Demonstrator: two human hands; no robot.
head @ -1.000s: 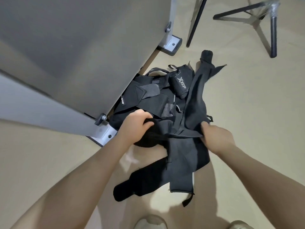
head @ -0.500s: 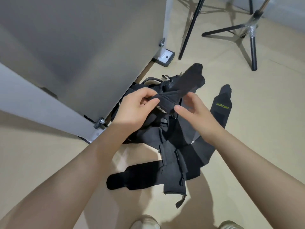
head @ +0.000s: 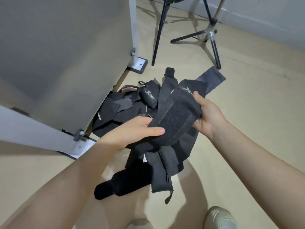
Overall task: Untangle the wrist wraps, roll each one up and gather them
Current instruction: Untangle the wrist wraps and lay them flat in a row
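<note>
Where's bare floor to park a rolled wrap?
Free: open floor right of the pile of wrist wraps, between the right hand and the tripod legs. Also floor below the panel foot, left of the left hand. Crowded: between panel and pile, and under the held wrap.

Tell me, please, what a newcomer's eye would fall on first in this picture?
First, the black wrist wrap held up at centre between the left hand and right hand. Below lies the tangled pile of wraps on the floor, against a grey panel at left.
</note>
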